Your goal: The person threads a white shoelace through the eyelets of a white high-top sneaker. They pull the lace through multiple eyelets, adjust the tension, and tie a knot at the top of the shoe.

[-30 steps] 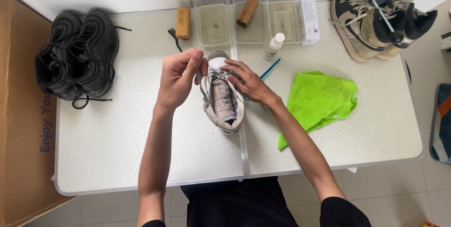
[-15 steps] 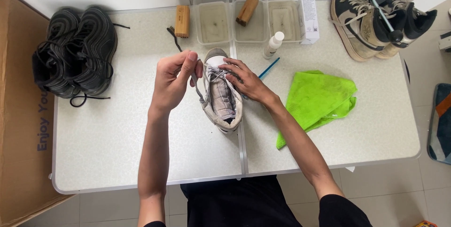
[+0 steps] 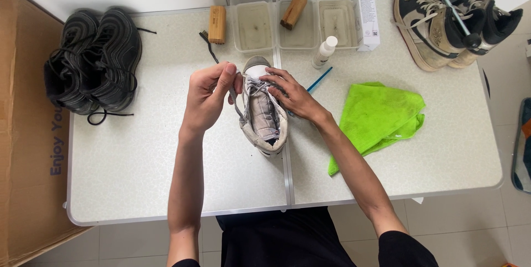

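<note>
We look down on a pale tabletop (image 3: 138, 173) where a worn grey and white sneaker (image 3: 264, 118) sits near the middle, toe pointing away from us and its opening toward our body. Our left hand (image 3: 207, 101) is curled at the shoe's left side, thumb and forefinger pinched together on a white lace (image 3: 237, 87) near the toe end. Our right hand (image 3: 293, 97) rests on the right side of the shoe, fingers bent and laid over the lacing, their tips touching the laces; we cannot tell whether they actually pinch a strand.

Just beyond the right hand a thin blue stick (image 3: 319, 79) lies on the tabletop, and a small white bottle (image 3: 324, 51) lies near it. To the right, well apart from the shoe, lies a crumpled bright green cloth (image 3: 381, 115). Along the far edge stand three clear plastic tubs (image 3: 337, 21) in a row, the middle one holding a wooden brush (image 3: 293, 11); another wooden brush (image 3: 217, 24) lies left of the tubs, and a white carton (image 3: 367, 21) stands right of them.

A pair of black sneakers (image 3: 94, 59) sits at the far left, loose laces trailing, next to a brown cardboard box (image 3: 27, 134). At the far right corner stands a pair of black and cream high-top sneakers (image 3: 442, 21)
</note>
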